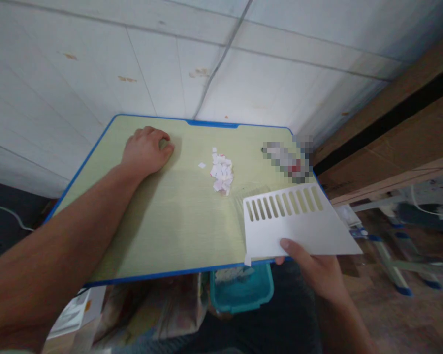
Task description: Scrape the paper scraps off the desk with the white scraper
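Right hand pinches slotted card; paper scraps lie nearer the left fist.

The right hand [319, 273] grips the white card [299, 226], long axis 9-to-3. The left hand [145, 150] rests curled on the desk [162, 231]. The scrap pile [220, 173] lies at 3 o'clock from it, at 10 o'clock from the card.

Head camera: sitting at the wearer's head, looking forward and steeply down onto the small table [162, 231], tilting slightly. It is framing the tabletop close, taking in the tiled wall [243, 64] behind and the floor [402, 314] at right.
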`<state>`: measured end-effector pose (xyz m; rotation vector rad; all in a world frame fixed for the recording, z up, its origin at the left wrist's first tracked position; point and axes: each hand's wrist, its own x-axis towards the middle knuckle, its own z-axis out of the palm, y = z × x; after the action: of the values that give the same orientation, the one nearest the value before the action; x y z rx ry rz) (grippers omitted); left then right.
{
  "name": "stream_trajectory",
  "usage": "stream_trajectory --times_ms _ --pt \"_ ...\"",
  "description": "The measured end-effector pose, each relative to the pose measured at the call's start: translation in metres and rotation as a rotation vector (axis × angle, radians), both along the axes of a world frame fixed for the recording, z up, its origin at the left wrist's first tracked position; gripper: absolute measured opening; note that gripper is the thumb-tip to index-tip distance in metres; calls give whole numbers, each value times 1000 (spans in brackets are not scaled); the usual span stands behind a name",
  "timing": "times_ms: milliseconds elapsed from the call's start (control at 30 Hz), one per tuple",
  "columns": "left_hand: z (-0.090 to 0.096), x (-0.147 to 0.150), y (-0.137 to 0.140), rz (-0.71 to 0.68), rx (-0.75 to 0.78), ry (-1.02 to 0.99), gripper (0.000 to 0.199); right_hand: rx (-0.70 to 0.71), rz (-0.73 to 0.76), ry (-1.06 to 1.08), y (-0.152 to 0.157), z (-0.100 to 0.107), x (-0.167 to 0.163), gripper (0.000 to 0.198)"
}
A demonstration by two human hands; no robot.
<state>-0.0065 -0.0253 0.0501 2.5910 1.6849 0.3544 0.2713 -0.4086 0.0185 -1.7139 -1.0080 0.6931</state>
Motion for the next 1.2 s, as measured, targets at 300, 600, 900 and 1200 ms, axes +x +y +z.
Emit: stream_trajectory --times_ms 300,600,900,1200 --pt "-6 -10 10 -14 27 52 50 -71 44 15 -4 -4 -6 46" --pt "-4 -10 14 -35 20 26 48 1 108 78 9 -6 1 49" --pt "2 -1 5 -21 -14 -41 45 116 126 89 27 14 3 53" --pt "-3 4 3 3 35 -6 51 171 131 10 32 18 5 55"
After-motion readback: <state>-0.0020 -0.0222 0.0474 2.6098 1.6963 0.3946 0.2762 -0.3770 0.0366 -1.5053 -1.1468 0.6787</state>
